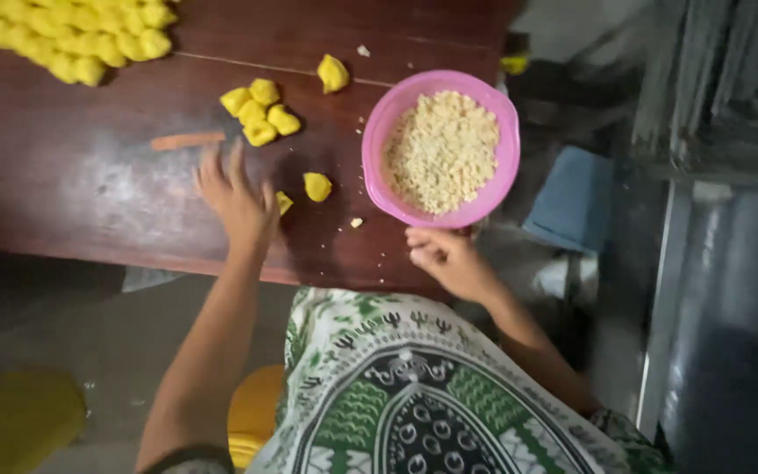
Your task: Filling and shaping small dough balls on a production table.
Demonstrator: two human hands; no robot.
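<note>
Dim, soft indoor light; a pale sheen lies on the dark worktop [89, 189] beyond the left hand [237, 200], whose fingers are motion-blurred. Right edge murky and smeared; lower left corner out of focus.

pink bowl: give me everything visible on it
The round pink plastic bowl sits upright on the dark reddish-brown wooden table, near its right edge. It is filled nearly to the rim with pale beige crumbly filling. The rim looks smooth and intact. The right hand is curled just below the bowl's near edge; contact cannot be confirmed. The nearest small yellow dough piece lies to its left, apart from it.
</note>
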